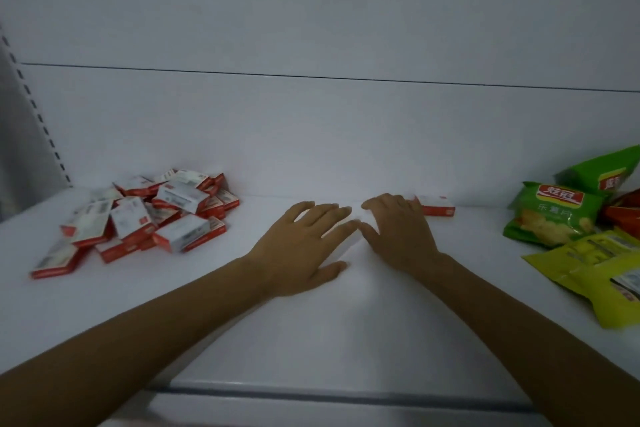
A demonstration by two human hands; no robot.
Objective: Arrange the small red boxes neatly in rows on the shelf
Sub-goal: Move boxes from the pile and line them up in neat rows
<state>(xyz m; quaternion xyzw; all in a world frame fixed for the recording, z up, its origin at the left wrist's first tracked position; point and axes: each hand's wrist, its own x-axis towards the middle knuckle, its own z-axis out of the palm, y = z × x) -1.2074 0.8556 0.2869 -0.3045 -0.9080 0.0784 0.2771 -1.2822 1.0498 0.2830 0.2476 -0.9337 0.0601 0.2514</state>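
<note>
- Fingers (329, 218) of both hands lie flat and spread on the shelf (311, 340), holding nothing.
- Heap of small red boxes (138, 215) lies leftward, nearer the left hand (298, 250).

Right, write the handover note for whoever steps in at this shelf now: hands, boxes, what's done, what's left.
Left hand: open, flat on the white shelf, holding nothing.
Right hand: open, palm down beside it, fingertips at the left end of a single red box that lies by the back wall; contact unclear.
Pile of small red boxes: a jumbled heap at the shelf's left end, unsorted.
Snack bags: at the right end.
Done: at most that one box set at the back.
Left: line up the whole heap in rows.
</note>
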